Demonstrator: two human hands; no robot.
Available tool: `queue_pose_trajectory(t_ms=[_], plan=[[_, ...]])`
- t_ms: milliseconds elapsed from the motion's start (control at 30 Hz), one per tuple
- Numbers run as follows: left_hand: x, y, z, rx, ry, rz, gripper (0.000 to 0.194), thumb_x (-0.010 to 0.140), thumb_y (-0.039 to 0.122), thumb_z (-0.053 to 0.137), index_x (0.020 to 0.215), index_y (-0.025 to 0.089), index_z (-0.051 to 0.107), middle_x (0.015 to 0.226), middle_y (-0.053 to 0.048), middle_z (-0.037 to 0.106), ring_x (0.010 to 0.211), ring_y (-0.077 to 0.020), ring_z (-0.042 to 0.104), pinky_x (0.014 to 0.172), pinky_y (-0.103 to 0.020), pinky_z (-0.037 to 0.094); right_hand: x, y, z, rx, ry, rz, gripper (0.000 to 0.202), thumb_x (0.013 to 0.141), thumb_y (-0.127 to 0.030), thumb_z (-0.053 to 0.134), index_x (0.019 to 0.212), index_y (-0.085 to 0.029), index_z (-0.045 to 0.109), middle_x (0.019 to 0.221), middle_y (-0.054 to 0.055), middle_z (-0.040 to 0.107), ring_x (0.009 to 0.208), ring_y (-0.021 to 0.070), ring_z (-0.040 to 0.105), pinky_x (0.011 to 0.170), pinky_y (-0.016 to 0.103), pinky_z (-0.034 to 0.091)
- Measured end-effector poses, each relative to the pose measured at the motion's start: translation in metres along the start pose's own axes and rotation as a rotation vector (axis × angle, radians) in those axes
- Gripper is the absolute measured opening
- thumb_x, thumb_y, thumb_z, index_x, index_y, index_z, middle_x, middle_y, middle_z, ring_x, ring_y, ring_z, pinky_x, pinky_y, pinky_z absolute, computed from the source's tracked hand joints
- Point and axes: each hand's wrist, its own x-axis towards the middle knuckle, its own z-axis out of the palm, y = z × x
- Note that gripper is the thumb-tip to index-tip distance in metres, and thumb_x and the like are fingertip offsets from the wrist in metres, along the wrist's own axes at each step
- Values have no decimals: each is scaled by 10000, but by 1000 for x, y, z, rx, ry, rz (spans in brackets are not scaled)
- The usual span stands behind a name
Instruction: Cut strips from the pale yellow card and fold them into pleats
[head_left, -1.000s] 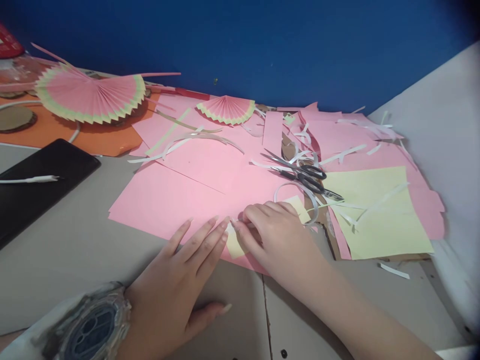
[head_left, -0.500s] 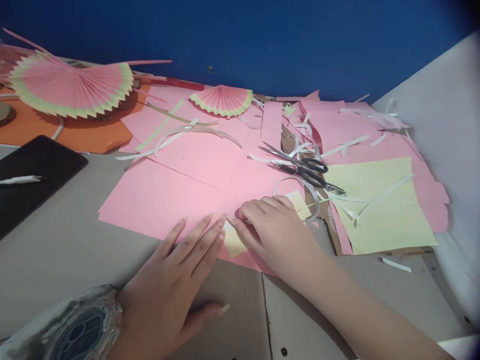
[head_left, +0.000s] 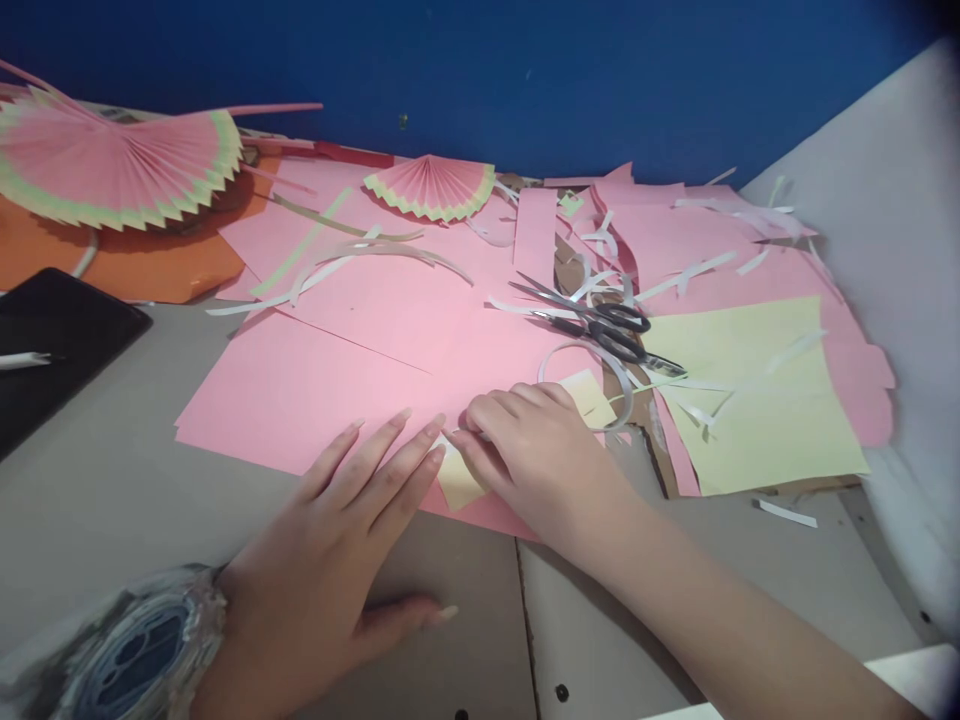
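My left hand (head_left: 330, 540) lies flat with fingers stretched out over the near edge of a large pink paper sheet (head_left: 315, 380). Its index fingertip touches the left edge of a small pale yellow paper piece (head_left: 459, 478). Just right of it, my right hand (head_left: 532, 460) is closed, thumb against curled fingers, and presses down on the same yellow piece. Whatever is between those fingers is mostly hidden; only a pale sliver shows. Beyond my right hand are another small yellow piece (head_left: 589, 398) and a pale looped strip (head_left: 626, 385).
Black-handled scissors (head_left: 615, 330) lie on paper scraps right of centre. A light yellow-green sheet (head_left: 765, 420) is at the right. Pleated watermelon-like paper fans (head_left: 431, 188) stand along the blue wall (head_left: 480, 80). A dark flat object (head_left: 60, 340) sits at left, a white strip (head_left: 786, 513) at right.
The whole view has shifted slightly, so everything appears a little further left and up. Both hands keep nearly the same pose over the yellow piece.
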Motion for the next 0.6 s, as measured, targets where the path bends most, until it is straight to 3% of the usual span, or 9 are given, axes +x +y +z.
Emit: queue_pose_trajectory(t_ms=[167,600], plan=[[0,0,0,-5,-11,-13,794,839,622,434,1456,159,245,1556,-24,162,1407,-275,154,1132,-424,108,0,0,2,-40,65,-32,230,932,-276,438,768,-184,570,702,6,632,691,187,530,710,322,269],[0,1,1,35,8,14,822,829,647,421,1430,99,306,1534,-94,229,1391,-311,195,1112,-461,131,2,-1,5,-32,54,-10,215,919,-243,414,770,-187,559,694,-11,622,670,178,524,684,315,258]])
